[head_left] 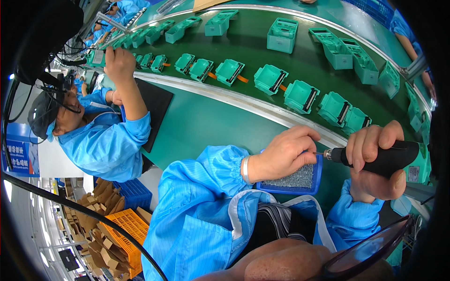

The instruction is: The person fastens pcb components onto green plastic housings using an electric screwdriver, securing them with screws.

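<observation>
My right hand is wrapped round the black body of a power screwdriver, which lies nearly level with its silver chuck and thin bit pointing left. Close to the bit's tip, my left hand has its thumb and fingers pinched together; whatever small thing they hold is hidden. Below that hand sits a blue tray filled with many small metal screws. A green part with a label shows at the screwdriver's right end; I cannot tell whether it belongs to the tool.
Beyond my hands, a green conveyor carries rows of open green housings and longer green shells. A metal rail edges it. A co-worker in blue works at the left. Behind are an orange crate and cardboard pieces.
</observation>
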Demonstrator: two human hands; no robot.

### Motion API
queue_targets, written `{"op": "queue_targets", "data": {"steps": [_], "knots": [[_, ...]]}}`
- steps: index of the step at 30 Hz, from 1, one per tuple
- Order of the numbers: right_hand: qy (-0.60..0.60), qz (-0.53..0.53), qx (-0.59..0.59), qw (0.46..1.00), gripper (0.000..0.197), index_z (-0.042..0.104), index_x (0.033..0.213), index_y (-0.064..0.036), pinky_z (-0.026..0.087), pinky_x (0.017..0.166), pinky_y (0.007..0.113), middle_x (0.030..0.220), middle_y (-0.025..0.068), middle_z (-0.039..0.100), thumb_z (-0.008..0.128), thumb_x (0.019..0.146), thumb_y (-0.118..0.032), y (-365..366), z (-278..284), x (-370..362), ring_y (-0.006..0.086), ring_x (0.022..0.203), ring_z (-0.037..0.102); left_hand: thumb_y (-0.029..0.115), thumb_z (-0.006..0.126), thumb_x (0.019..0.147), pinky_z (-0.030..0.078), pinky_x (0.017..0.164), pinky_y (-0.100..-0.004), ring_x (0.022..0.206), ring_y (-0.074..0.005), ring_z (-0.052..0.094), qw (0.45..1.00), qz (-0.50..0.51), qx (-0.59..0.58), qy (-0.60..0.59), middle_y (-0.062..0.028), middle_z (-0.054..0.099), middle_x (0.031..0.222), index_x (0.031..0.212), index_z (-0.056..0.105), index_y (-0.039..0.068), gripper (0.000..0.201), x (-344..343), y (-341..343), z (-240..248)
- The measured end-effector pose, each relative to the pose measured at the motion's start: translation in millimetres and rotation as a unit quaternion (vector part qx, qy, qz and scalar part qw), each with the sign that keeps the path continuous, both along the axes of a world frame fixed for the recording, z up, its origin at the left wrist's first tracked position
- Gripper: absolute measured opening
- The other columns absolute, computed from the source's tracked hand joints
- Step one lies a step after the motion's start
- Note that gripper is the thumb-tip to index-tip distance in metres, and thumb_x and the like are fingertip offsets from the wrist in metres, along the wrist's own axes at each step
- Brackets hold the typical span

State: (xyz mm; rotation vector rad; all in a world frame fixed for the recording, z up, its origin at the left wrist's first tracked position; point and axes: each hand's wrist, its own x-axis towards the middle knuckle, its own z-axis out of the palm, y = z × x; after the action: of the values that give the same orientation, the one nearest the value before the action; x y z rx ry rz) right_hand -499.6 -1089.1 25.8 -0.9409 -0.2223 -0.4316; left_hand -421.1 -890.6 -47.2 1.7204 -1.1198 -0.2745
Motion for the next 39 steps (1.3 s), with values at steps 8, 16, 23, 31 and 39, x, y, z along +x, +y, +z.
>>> {"op": "queue_targets", "data": {"steps": [8, 16, 23, 31, 39], "knots": [[-0.011, -0.005, -0.007, 1.0, 0.073, 0.047, 0.105, -0.011, 0.044, 0.054, 0.03, 0.075, 0.0005, 0.052, 0.079, 0.075, -0.07, 0, 2, -4, 0.0131, 0.055, 0.053, 0.013, 0.072, 0.09, 0.052, 0.084, -0.0405, 0.097, -0.0324, 0.064, 0.999, -0.008, -0.027, 0.018, -0.0155, 0.065, 0.118, 0.091, 0.066, 0.002, 0.013, -1, -3, 2], [-0.008, 0.002, 0.015, 1.0, 0.072, 0.044, 0.102, -0.0116, 0.045, 0.055, 0.03, 0.075, 0.0002, 0.051, 0.08, 0.076, -0.069, -3, 2, -11, 0.0132, 0.055, 0.054, 0.011, 0.061, 0.096, 0.052, 0.083, -0.0404, 0.095, -0.032, 0.063, 0.994, -0.074, -0.033, 0.075, -0.0154, 0.064, 0.114, 0.092, 0.064, 0.001, 0.011, -2, -6, -2], [-0.076, 0.034, 0.013, 0.996, 0.07, 0.052, 0.121, -0.0047, 0.043, 0.061, 0.033, 0.083, 0.0054, 0.056, 0.072, 0.084, -0.06, -41, -4, -3, 0.0163, 0.066, 0.056, 0.015, 0.068, 0.093, 0.045, 0.104, -0.0432, 0.12, -0.0365, 0.058, 0.996, -0.026, -0.035, 0.073, -0.0212, 0.059, 0.128, 0.123, 0.061, 0.003, 0.033, -6, -9, -1], [-0.034, -0.189, -0.041, 0.981, 0.04, 0.062, 0.114, -0.0026, 0.043, 0.069, 0.038, 0.083, 0.0092, 0.058, 0.054, 0.098, -0.039, -125, -41, 12, 0.0202, 0.069, 0.053, 0.022, 0.084, 0.068, 0.038, 0.114, -0.0571, 0.139, -0.0393, 0.047, 0.936, -0.19, 0.188, -0.229, -0.0138, 0.057, 0.144, 0.086, 0.075, 0.009, 0.023, -11, -20, 7], [0.036, -0.2, -0.014, 0.979, 0.038, 0.063, 0.106, 0.0, 0.052, 0.056, 0.033, 0.074, 0.0092, 0.064, 0.07, 0.095, -0.036, -124, -60, 24, 0.0197, 0.057, 0.061, 0.012, 0.079, 0.069, 0.04, 0.113, -0.0556, 0.137, -0.0394, 0.049, 0.937, -0.153, 0.176, -0.259, -0.0157, 0.058, 0.142, 0.081, 0.065, 0.005, 0.019, -16, -25, -2]]}}
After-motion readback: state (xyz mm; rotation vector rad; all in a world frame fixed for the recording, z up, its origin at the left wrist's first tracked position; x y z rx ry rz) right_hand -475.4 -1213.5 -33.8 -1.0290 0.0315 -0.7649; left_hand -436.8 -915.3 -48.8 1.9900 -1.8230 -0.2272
